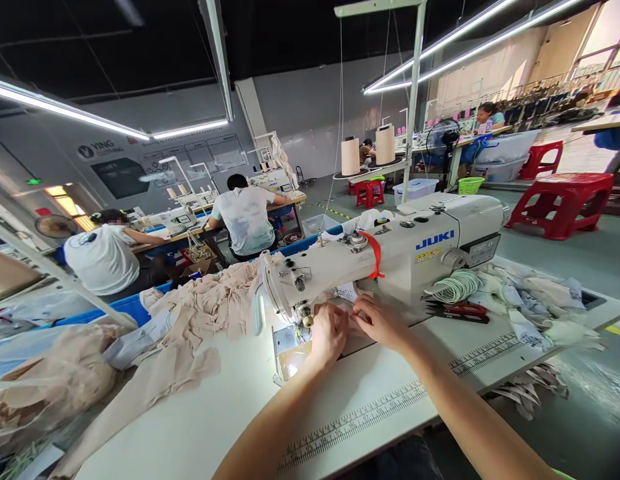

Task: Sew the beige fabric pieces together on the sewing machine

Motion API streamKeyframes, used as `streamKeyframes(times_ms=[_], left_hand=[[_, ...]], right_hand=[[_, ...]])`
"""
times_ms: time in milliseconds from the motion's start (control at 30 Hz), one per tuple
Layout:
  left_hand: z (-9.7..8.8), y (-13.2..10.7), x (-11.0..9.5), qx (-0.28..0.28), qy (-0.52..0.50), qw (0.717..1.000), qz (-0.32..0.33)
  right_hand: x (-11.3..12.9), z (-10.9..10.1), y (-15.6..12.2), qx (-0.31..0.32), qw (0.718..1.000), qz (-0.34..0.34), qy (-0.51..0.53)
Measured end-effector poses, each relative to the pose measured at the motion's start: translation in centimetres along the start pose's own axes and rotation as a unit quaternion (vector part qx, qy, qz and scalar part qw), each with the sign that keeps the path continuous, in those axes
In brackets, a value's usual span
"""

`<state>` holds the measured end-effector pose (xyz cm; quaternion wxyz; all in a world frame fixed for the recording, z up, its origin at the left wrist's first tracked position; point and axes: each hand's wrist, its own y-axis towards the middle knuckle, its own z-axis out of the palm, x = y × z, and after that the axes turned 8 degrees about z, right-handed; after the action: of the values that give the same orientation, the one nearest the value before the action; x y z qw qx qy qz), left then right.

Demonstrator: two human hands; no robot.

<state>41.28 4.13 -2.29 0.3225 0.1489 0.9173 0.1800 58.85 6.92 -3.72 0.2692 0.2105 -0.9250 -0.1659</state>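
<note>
Both of my hands are under the arm of a white sewing machine [330, 267], just right of its needle area. My left hand [331, 332] is closed, its fingertips pinching beige fabric [357, 344]. Close beside it, my right hand [377, 321] has its thumb and fingers closed on the same fabric. A white printed piece [347, 291] shows behind the fingers. The metal needle plate [286, 339] lies left of my left hand, lit by the machine's lamp. My fingers hide much of the held fabric.
Beige fabric pieces [210, 303] are heaped on the left of the table. Dark-bladed snips [457, 311], a pale green coil [455, 287] and pale scraps [535, 300] lie on the right. Thread cones [350, 156] stand behind. Other people [247, 217] sit at machines.
</note>
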Motion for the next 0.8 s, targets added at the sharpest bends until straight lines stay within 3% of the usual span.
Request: streamKeyframes(times_ms=[200, 400, 500, 600, 700, 800], left_hand=[[-2.2, -3.6, 0.5, 0.063, -0.082, 0.994, -0.042], [-7.5, -8.3, 4.2, 0.042, -0.136, 0.982, -0.122], [-10.2, -9.6, 6.2, 0.028, -0.070, 0.978, -0.194], [-11.9, -10.2, 7.2, 0.018, 0.066, 0.966, -0.249], [-12.5, -10.3, 7.3, 0.028, 0.175, 0.947, -0.268], [-12.6, -10.5, 7.2, 0.055, 0.216, 0.941, -0.253]], right_hand=[[0.4, 0.0, -0.3, 0.049, 0.997, 0.022, -0.057], [0.4, 0.0, -0.5, 0.062, 0.996, 0.010, -0.065], [0.0, 0.3, -0.4, 0.057, 0.997, 0.009, -0.059], [-0.8, 0.8, -0.2, 0.055, 0.998, 0.008, -0.039], [-1.7, 1.7, -0.2, 0.029, 0.999, -0.010, -0.020], [-2.8, 2.9, -0.2, -0.029, 0.999, -0.015, 0.004]])
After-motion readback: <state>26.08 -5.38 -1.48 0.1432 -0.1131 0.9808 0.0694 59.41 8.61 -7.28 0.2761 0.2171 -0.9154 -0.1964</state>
